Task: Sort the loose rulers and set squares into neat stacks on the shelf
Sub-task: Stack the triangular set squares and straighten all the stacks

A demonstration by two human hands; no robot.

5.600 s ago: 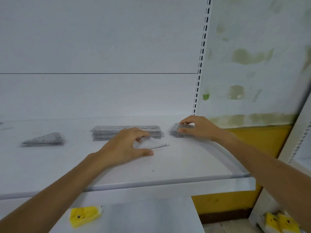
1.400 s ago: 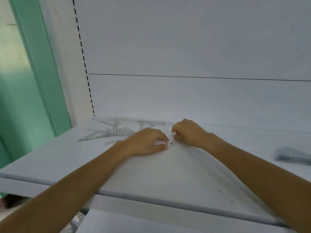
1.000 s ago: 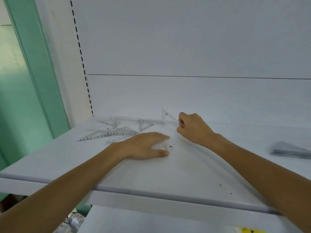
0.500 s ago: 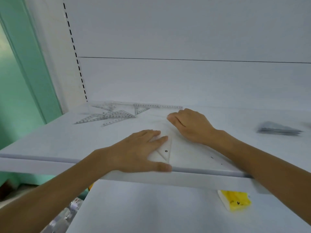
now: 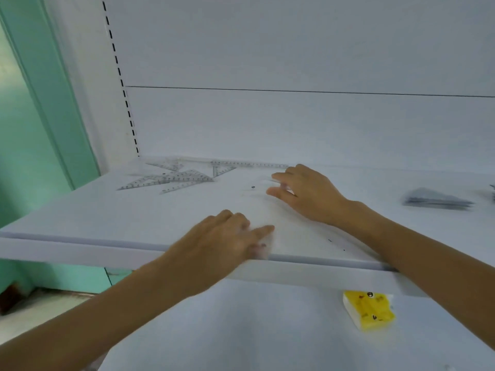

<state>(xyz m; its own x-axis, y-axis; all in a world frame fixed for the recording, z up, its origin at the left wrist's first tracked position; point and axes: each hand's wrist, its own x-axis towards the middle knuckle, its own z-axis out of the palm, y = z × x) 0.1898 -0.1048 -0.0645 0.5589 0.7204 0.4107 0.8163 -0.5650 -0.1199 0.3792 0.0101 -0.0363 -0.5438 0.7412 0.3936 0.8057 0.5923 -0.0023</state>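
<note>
A clear plastic set square [image 5: 263, 207], faint but for one black dot, lies on the white shelf [image 5: 80, 215] between both hands. The left hand [image 5: 227, 236] presses flat on it at the front lip. The right hand [image 5: 308, 191] is too blurred to tell its grip. No markings are readable. Half a second ago the dot sat by the left fingertips.

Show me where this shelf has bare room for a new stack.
Two patches: front left, between the loose rulers and the shelf lip, left of the left hand; and between the right hand and the stack. Crowded: the back-left corner and the middle under both hands.
</note>
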